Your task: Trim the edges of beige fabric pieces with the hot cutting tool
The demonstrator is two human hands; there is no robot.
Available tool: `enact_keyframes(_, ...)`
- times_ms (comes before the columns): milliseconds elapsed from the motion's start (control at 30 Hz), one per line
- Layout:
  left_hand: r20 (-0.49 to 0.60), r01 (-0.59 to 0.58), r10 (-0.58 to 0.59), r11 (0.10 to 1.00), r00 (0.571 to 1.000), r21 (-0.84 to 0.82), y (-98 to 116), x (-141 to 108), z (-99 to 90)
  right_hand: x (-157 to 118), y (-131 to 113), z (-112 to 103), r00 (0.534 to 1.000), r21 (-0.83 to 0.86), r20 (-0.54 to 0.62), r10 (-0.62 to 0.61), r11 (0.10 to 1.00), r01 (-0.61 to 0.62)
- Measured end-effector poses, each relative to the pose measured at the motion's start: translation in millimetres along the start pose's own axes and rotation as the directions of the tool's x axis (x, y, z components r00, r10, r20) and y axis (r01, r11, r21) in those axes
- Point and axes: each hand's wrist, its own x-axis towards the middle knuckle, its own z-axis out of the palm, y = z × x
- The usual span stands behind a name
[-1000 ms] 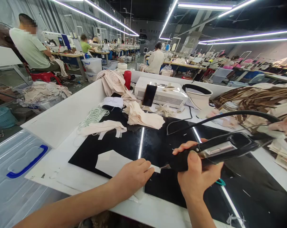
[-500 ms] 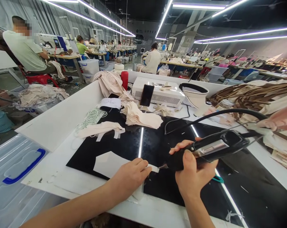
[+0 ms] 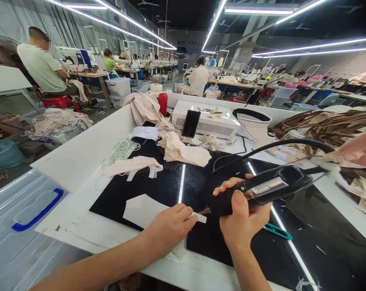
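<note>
My left hand (image 3: 172,226) is closed, with thumb and fingers pinching the narrow end of a flat white cut piece (image 3: 143,208). That piece lies on the black mat (image 3: 158,186), its wide end to the left. In my right hand (image 3: 243,226) is a black corded handheld cutter (image 3: 261,188) with a silver panel, held at a slant. Its thin metal tip touches or sits just above the upper edge of the white strip, close to my left fingertips. A teal handled tool (image 3: 278,231) lies on the mat, right of my right wrist.
Cream fabric pieces (image 3: 186,149), a phone (image 3: 191,123) and a white vented box (image 3: 205,117) stand farther back. Pale green cord (image 3: 122,151) lies left. What looks like another person's hand (image 3: 357,151) is at the cable's right end. Brown straps (image 3: 319,121) pile behind it.
The cutter's tip has shifted from the strip's end to its upper edge, closer to my left fingers. The whole view has shifted slightly, showing more of the teal tool.
</note>
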Motion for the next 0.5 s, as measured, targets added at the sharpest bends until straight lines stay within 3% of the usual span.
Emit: enact_keyframes(500,0.003,-0.014,0.014,1.0,1.0,0.021,0.1,1.6,-1.6,1.3,0.0,-2.4,1.0,-0.021,0.006,0.0,1.0,0.0)
